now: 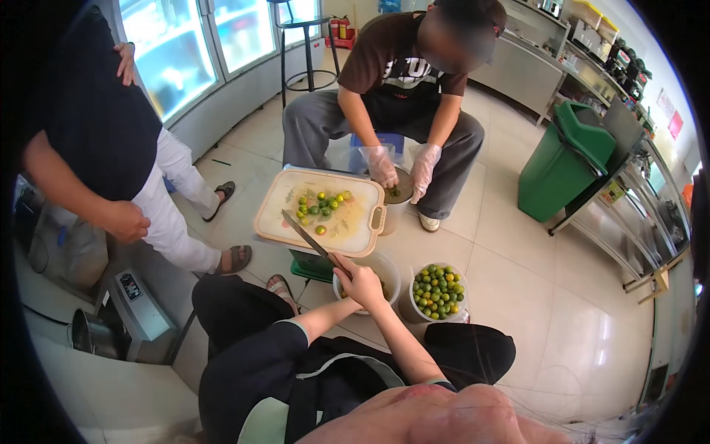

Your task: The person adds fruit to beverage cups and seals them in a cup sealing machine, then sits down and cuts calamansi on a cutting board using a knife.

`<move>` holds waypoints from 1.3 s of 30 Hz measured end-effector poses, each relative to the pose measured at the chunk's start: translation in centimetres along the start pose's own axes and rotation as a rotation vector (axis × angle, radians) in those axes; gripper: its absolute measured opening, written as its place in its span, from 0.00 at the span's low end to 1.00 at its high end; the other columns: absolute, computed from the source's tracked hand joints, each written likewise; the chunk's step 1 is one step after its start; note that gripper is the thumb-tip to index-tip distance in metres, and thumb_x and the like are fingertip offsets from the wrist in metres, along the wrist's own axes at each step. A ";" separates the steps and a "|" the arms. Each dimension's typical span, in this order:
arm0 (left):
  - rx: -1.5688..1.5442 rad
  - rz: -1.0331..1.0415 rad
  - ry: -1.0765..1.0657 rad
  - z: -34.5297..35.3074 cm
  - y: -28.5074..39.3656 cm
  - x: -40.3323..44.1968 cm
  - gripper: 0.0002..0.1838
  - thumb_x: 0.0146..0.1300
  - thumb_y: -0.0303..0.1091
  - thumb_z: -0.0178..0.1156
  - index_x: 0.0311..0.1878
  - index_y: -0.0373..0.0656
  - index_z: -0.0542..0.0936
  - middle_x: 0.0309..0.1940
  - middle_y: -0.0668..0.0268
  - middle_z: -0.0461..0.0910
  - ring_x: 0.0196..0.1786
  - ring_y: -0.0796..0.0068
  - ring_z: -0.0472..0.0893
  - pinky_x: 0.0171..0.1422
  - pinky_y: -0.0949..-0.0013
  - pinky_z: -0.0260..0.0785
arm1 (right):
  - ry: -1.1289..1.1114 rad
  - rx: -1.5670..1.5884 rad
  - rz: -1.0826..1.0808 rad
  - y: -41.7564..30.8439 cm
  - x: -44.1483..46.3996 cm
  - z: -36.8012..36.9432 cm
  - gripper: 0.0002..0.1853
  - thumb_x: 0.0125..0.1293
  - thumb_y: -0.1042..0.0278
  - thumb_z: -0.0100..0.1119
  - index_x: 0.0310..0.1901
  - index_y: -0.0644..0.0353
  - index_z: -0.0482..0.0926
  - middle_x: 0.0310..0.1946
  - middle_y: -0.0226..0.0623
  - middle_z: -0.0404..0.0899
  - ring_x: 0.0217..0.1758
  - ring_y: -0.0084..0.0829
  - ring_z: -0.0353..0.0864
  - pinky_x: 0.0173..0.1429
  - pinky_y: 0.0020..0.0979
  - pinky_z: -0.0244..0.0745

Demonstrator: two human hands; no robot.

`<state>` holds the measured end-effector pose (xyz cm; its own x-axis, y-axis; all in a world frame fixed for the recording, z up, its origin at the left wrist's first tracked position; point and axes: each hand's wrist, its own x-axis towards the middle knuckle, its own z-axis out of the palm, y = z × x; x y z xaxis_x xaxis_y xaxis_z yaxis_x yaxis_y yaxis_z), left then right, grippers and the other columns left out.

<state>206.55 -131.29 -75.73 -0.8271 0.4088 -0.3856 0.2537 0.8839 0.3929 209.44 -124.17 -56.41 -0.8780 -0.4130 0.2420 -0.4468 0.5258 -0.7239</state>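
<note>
My right hand (361,284) is wrapped around the handle of a long knife (309,238), whose blade points up and left over the near edge of a cutting board (277,214). Small green and yellow citrus fruits (324,210) lie on the board, one apart from the cluster. My left forearm (329,317) crosses beneath my right wrist, and its hand is hidden there, near a white bucket (396,275) below the board. To the right of that bucket stands a clear tub (409,311) heaped with the same small citrus fruits.
Opposite, a seated person's gloved hands (403,174) work at a container (399,194) beside the board. Another person (177,177) stands at left. A green bin (551,166) and metal shelving (621,222) are at right; lit fridges (174,44) line the back left.
</note>
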 end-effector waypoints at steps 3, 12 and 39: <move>-0.050 0.008 0.020 -0.3 0.0 -1.0 0.08 0.51 0.27 0.65 0.36 0.38 0.82 0.29 0.61 0.84 0.30 0.65 0.84 0.35 0.62 0.75 | -0.045 -0.054 0.002 -0.7 -0.1 0.4 0.20 0.62 0.55 0.61 0.57 0.41 0.78 0.27 0.50 0.81 0.30 0.52 0.81 0.34 0.46 0.77; -0.433 0.110 0.270 -3.0 -0.4 -5.4 0.09 0.49 0.25 0.66 0.36 0.37 0.82 0.28 0.61 0.85 0.31 0.66 0.85 0.35 0.63 0.76 | -0.035 0.065 -0.013 0.0 1.2 1.7 0.19 0.62 0.61 0.61 0.55 0.48 0.79 0.38 0.47 0.83 0.43 0.48 0.82 0.43 0.40 0.77; -0.564 -0.046 1.366 -17.0 -15.3 -11.7 0.10 0.49 0.26 0.68 0.37 0.42 0.85 0.35 0.58 0.84 0.33 0.67 0.84 0.41 0.69 0.77 | 0.109 -0.143 -0.018 -0.9 2.0 2.3 0.19 0.61 0.60 0.60 0.54 0.49 0.80 0.31 0.47 0.83 0.35 0.49 0.83 0.39 0.45 0.77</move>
<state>203.82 -153.51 -63.04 -0.7307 -0.4248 0.5344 0.2556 0.5556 0.7912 208.52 -127.14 -56.73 -0.8798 -0.3442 0.3277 -0.4752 0.6230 -0.6213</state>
